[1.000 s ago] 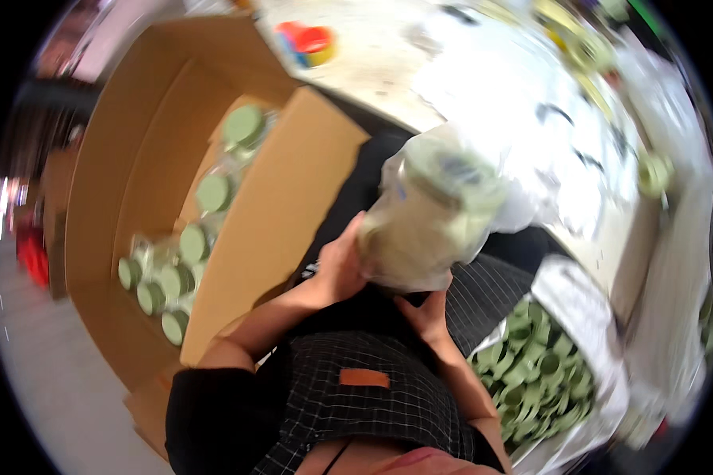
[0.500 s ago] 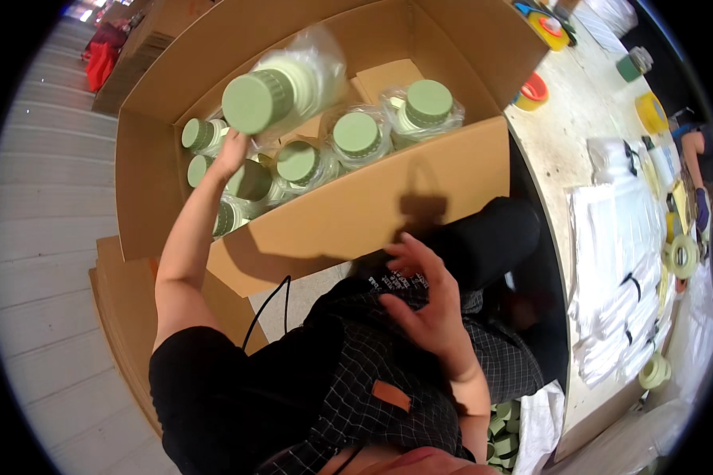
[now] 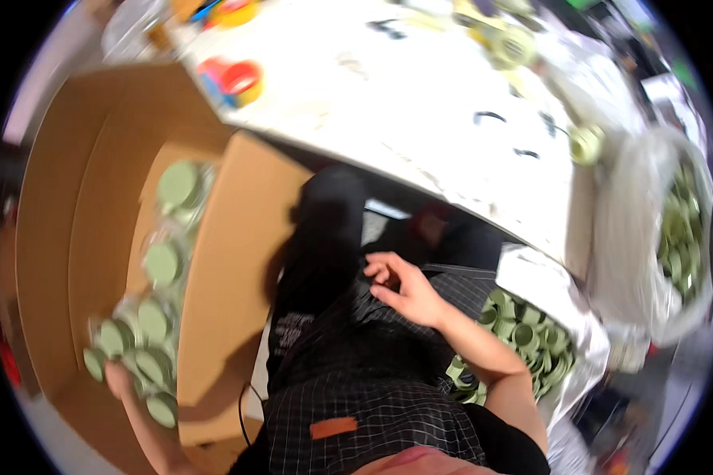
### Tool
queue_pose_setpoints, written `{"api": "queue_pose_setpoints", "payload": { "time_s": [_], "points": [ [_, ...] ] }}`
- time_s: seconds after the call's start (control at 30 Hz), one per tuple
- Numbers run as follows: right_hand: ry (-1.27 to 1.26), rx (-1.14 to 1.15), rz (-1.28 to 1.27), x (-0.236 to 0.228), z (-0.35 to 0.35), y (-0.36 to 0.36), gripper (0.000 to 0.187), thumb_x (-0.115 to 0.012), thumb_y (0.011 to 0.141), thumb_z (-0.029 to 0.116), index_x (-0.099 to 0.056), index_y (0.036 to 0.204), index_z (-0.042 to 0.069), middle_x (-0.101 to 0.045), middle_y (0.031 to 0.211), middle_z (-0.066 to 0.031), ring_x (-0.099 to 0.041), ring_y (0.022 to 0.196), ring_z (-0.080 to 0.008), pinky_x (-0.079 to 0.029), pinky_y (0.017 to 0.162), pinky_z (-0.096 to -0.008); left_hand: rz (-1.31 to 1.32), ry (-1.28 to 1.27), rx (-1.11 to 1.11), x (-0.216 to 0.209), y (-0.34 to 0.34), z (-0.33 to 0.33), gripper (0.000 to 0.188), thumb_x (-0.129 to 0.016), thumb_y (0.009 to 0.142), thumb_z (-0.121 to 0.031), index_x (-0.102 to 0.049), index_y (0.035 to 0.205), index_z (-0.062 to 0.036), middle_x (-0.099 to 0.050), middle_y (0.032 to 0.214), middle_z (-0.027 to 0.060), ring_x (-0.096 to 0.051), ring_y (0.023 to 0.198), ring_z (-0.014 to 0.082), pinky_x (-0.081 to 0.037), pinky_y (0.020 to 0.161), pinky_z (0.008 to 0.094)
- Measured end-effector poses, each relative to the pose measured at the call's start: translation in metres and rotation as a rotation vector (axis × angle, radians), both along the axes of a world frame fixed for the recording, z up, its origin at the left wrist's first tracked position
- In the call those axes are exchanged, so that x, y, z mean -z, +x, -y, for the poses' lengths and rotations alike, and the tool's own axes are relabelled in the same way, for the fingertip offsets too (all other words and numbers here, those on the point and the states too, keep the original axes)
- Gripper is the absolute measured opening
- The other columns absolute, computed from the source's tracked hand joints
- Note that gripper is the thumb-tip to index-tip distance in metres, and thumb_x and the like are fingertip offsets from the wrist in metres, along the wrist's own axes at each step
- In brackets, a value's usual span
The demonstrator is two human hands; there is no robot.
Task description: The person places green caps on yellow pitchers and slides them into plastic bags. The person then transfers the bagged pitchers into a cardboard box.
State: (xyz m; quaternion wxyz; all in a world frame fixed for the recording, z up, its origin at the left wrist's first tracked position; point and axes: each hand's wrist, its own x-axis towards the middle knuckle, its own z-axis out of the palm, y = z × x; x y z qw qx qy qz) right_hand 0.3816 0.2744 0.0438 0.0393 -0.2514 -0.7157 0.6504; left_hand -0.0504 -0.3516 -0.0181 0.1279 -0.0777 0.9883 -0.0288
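Several pale jars with round green lids, wrapped in clear plastic, stand in a cardboard box (image 3: 238,261) on my left. Down among them, at the box's near end, is my left hand (image 3: 119,380). Its fingers are hidden behind a lidded jar (image 3: 116,338) and blurred, so whether they grip a jar does not show. A larger lid (image 3: 179,184) tops the jar at the far end. My right hand (image 3: 404,289) hangs over my lap with loosely bent fingers apart, empty and open.
A white worktable (image 3: 420,158) runs along the far side, with a red and yellow tape roll (image 3: 241,81) near the box. Right of my lap, a white sack (image 3: 523,265) holds many green plastic parts (image 3: 531,340). A clear bag (image 3: 626,229) of green pieces stands farther right.
My view has swung right, so the box now lies at the left. The jar that my left hand was lifting is down among the others. My right hand is still empty.
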Motion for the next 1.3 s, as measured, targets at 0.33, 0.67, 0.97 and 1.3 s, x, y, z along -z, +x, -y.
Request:
{"api": "queue_pose_setpoints", "payload": {
  "time_s": [0.33,0.67,0.97,1.3],
  "points": [
    [1.103,0.680,-0.006,-0.047,-0.295,-0.015,0.064,-0.077,0.077,0.011,-0.049,0.133,0.003,-0.052,0.126,-0.0179,-0.056,0.109,-0.0313,-0.050,0.091,-0.0395,0.373,1.478,0.872,-0.016,0.228,-0.487,0.070,-0.080,0.070,-0.011,-0.048,0.131,-0.0012,-0.056,0.126,0.0205,-0.052,0.123,0.0406,-0.042,0.103,0.0495],
    [2.116,0.604,0.633,-0.025,-0.552,-0.012,0.080,-0.082,0.067,0.012,-0.053,0.139,0.027,-0.051,0.139,-0.0100,-0.048,0.125,-0.0396,-0.046,0.103,-0.0457,0.112,0.854,1.518,-0.021,0.221,-0.540,0.050,-0.079,0.057,-0.015,-0.066,0.106,-0.0128,-0.058,0.113,0.0111,-0.051,0.107,0.0361,-0.045,0.089,0.0496],
    [0.712,0.907,-0.352,-0.111,-0.297,0.119,0.065,-0.078,0.082,0.008,-0.045,0.138,0.002,-0.055,0.130,-0.0104,-0.056,0.121,-0.0226,-0.050,0.102,-0.0380,0.109,1.091,1.333,-0.044,0.243,-0.582,0.064,-0.063,0.075,-0.008,-0.048,0.135,0.0046,-0.052,0.134,0.0210,-0.048,0.125,0.0365,-0.036,0.108,0.0455],
    [-0.022,1.546,-0.189,0.010,-0.003,0.314,0.043,-0.063,0.095,0.026,-0.056,0.129,0.000,-0.065,0.123,-0.0143,-0.065,0.107,-0.0206,-0.054,0.077,-0.0306,1.442,1.372,0.420,-0.092,0.327,-0.548,0.043,-0.055,0.103,-0.016,-0.047,0.141,0.0015,-0.060,0.136,0.0131,-0.056,0.127,0.0229,-0.042,0.109,0.0391]
  ]
}}
